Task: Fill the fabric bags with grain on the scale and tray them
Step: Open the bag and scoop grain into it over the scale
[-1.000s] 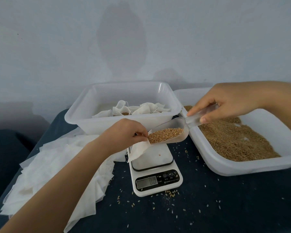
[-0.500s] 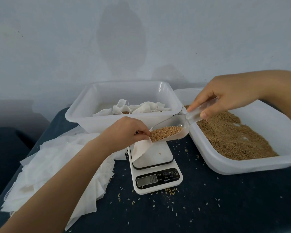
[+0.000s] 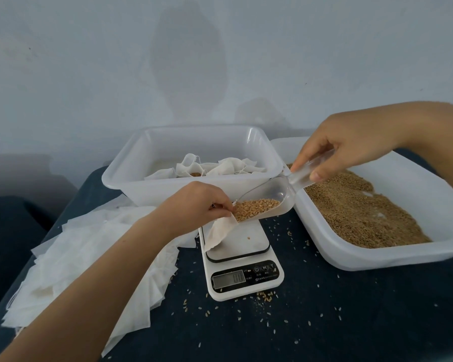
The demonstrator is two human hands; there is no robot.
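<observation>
My left hand (image 3: 196, 205) pinches the mouth of a white fabric bag (image 3: 219, 232) that hangs over the platform of a white digital scale (image 3: 242, 267). My right hand (image 3: 343, 150) grips the handle of a clear plastic scoop (image 3: 272, 197). The scoop is tilted down to the left, and its grain (image 3: 254, 209) lies at the lip against the bag's mouth. One grain lies loose on the scale platform.
A white tray (image 3: 131, 176) behind the scale holds several filled bags. A larger white tray (image 3: 392, 254) on the right holds the grain. A pile of empty fabric bags (image 3: 84, 259) lies at the left. Spilled grains dot the dark cloth.
My right hand has risen and tipped the scoop more steeply, and the grain has slid toward the lip at the bag. My left hand stays at the bag's mouth.
</observation>
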